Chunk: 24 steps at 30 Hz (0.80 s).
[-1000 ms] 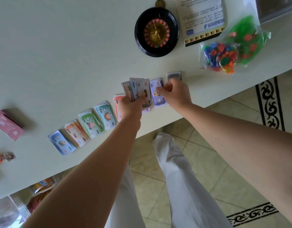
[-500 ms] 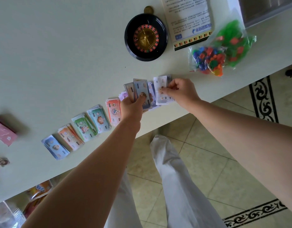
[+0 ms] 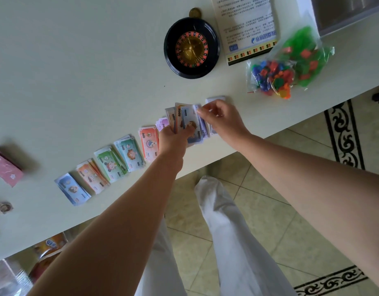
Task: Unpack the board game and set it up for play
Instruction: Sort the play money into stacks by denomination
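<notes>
Seen from the head camera, the right hand (image 3: pixel 223 121) has come back to the fan of play notes (image 3: pixel 173 116). Half a second ago it held a pale note just off the fan. Now its thumb and fingertips pinch the far corner of the front blue note (image 3: pixel 190 120). The left hand (image 3: pixel 173 137) grips the fan from below, thumb across the notes, above the near edge of the bench (image 3: pixel 77 71). That looks like one more note dealt out and the next being drawn, so the sorting of money by value goes on, with a fair sheaf left to deal.

Along the near edge runs the sorted row: a blue pile (image 3: pixel 72 189), an orange pile (image 3: pixel 91 178), a green pile (image 3: pixel 110 165), a teal pile (image 3: pixel 129 153), a red pile (image 3: pixel 149 143) and a lilac pile (image 3: pixel 163 123), the last partly hidden by the fan. A pale pile (image 3: pixel 215 99) peeks out just beyond the right hand.

Toward the far edge stand a roulette wheel (image 3: pixel 191 48), a rule sheet (image 3: pixel 246 28) and a bag of coloured pieces (image 3: pixel 271 77), unopened. A pink box (image 3: pixel 6 169) lies at the left edge. Nothing blocks the hands; the piles sit close to the near edge, and a careless sleeve or wrist could sweep them off.
</notes>
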### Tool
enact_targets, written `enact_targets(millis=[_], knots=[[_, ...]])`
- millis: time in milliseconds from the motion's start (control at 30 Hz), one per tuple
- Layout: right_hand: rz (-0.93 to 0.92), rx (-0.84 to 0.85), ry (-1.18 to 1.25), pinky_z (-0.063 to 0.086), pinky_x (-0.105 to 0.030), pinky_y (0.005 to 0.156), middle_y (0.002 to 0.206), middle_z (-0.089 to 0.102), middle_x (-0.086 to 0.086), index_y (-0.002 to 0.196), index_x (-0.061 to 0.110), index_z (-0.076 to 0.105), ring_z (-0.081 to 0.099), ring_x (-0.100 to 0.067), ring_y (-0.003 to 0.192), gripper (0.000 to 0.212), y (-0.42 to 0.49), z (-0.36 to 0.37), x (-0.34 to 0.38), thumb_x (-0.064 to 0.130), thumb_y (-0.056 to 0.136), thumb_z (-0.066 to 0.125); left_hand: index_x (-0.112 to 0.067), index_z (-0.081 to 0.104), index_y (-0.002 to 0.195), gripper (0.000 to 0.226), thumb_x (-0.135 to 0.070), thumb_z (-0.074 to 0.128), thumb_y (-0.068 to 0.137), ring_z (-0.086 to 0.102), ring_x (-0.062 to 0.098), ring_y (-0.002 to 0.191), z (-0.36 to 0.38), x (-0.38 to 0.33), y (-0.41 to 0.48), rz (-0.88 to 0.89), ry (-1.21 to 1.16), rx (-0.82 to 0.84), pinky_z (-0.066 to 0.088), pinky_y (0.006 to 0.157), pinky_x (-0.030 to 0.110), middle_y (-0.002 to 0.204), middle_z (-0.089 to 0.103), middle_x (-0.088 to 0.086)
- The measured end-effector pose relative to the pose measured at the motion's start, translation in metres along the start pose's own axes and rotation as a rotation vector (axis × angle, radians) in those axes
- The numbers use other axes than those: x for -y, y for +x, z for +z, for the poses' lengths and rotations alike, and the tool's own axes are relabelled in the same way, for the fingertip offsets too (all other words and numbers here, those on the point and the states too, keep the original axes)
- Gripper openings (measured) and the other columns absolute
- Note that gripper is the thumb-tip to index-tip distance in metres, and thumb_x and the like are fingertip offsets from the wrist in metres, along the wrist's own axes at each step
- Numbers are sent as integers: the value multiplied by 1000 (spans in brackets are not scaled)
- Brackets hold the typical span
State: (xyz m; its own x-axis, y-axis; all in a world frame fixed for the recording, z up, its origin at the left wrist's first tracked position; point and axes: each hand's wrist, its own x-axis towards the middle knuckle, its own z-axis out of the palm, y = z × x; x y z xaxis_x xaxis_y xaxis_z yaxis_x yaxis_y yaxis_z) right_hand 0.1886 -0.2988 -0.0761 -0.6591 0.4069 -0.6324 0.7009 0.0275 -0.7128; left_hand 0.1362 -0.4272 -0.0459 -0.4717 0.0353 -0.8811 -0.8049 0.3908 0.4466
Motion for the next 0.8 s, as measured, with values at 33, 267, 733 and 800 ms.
enact_targets(millis=[33,267,733,800], knots=[[9,20,31,42,-18,60,69,57,5,91,3,63,51,-5,61,32,-2,3,4,35,89,64,-23,61,82,19,-6,70,84,68,13,69,-2,1,-1,2,-7,11,55,87,41,62,69,-11],[71,241,-12,43,-21,59,70,57,0,87,6,63,51,-6,58,23,-18,30,24,29,87,67,-19,63,83,18,-2,66,85,68,21,80,-40,9,-12,34,-121,18,57,79,33,80,68,-1],[46,336,-194,39,-12,54,73,58,5,91,8,65,49,-4,61,12,-76,186,42,19,88,68,-23,61,88,22,-16,43,99,69,11,70,-195,70,-32,24,-455,-32,57,76,33,74,71,-6],[27,339,-217,39,-11,53,73,59,4,91,7,65,49,-2,60,13,-84,214,46,19,88,68,-21,64,85,25,-10,44,96,68,11,70,-225,85,-30,44,-447,-96,56,76,35,72,72,-6]])
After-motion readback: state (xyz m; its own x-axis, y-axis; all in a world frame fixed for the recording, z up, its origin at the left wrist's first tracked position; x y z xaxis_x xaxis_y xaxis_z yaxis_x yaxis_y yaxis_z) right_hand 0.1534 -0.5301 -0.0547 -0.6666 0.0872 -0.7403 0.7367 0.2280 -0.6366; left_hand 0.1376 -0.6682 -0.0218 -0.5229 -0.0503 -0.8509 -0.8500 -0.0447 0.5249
